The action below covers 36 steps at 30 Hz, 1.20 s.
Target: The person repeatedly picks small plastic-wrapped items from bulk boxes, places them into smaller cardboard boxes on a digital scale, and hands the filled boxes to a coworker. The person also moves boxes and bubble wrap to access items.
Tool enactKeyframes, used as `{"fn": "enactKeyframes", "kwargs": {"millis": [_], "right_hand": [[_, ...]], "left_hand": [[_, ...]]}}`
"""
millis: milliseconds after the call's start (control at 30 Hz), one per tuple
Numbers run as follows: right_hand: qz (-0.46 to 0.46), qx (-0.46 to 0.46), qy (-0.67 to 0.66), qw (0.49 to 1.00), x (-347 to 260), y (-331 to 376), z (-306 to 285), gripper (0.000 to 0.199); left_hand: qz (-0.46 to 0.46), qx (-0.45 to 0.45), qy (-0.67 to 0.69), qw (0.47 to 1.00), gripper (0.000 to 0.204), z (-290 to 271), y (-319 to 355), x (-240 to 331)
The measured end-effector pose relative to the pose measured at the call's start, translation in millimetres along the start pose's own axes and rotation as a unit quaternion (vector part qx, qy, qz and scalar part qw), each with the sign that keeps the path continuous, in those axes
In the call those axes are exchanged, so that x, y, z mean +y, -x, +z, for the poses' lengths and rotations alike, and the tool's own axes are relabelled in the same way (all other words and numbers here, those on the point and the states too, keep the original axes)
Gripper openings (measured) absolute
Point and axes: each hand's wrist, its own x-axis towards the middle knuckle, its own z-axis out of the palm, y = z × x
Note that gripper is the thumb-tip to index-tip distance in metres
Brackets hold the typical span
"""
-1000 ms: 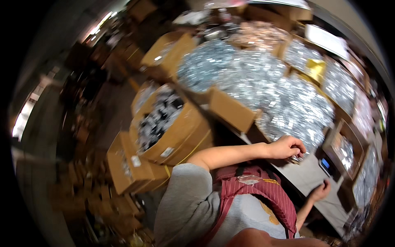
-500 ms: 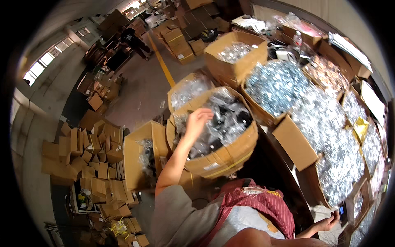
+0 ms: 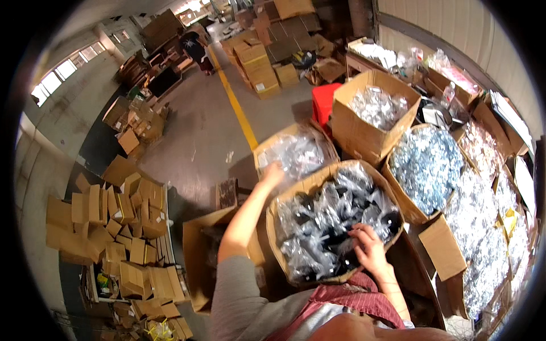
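A large cardboard carton (image 3: 272, 230) in front of me is full of clear plastic bags with dark pieces (image 3: 318, 241) inside. Over its near right part, my right hand (image 3: 369, 247) reaches down onto the bags, fingers bent and somewhat apart, with nothing plainly held. My left hand (image 3: 274, 174) is at the near left side of a smaller carton (image 3: 259, 154) just beyond. Clear plastic bags (image 3: 298, 153) fill that carton. The left fingers are blurred against the plastic, so their grip does not show.
An open carton (image 3: 196, 273) stands at the left. On the right are a carton of clear bags (image 3: 364, 125), a carton of bluish shiny packets (image 3: 426, 165) and a heap of silvery packets (image 3: 483, 244). Flattened boxes (image 3: 136, 216) pile up far left. A person (image 3: 194, 48) stands in the background.
My left hand has moved from above the large carton to the smaller one beyond. My right hand has come from the far lower right onto the bags. The view has shifted.
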Motion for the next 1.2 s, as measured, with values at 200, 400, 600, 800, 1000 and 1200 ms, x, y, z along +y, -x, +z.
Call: {"fn": "enactKeyframes", "kwargs": {"millis": [200,400,600,800,1000,1200], "right_hand": [[0.116,0.010,0.084,0.990,11,-7,23,0.035],[0.148,0.054,0.069,0.985,9,1,18,0.025],[0.109,0.070,0.062,0.990,17,6,20,0.024],[0.066,0.063,0.069,0.993,11,7,18,0.021],[0.107,0.028,-0.055,0.992,20,18,5,0.016],[0.178,0.005,-0.538,0.824,-13,17,-47,0.044]], "left_hand": [[-0.010,0.070,-0.256,0.964,0.058,43,-107,-97],[-0.105,-0.023,-0.323,0.940,0.058,76,-140,-66],[-0.114,0.010,-0.253,0.961,0.040,36,-110,-68],[-0.013,0.149,-0.041,0.988,0.037,-29,-67,-49],[0.113,0.033,0.419,0.900,0.035,-60,26,78],[0.171,-0.174,0.391,0.888,0.028,-63,198,206]]}}
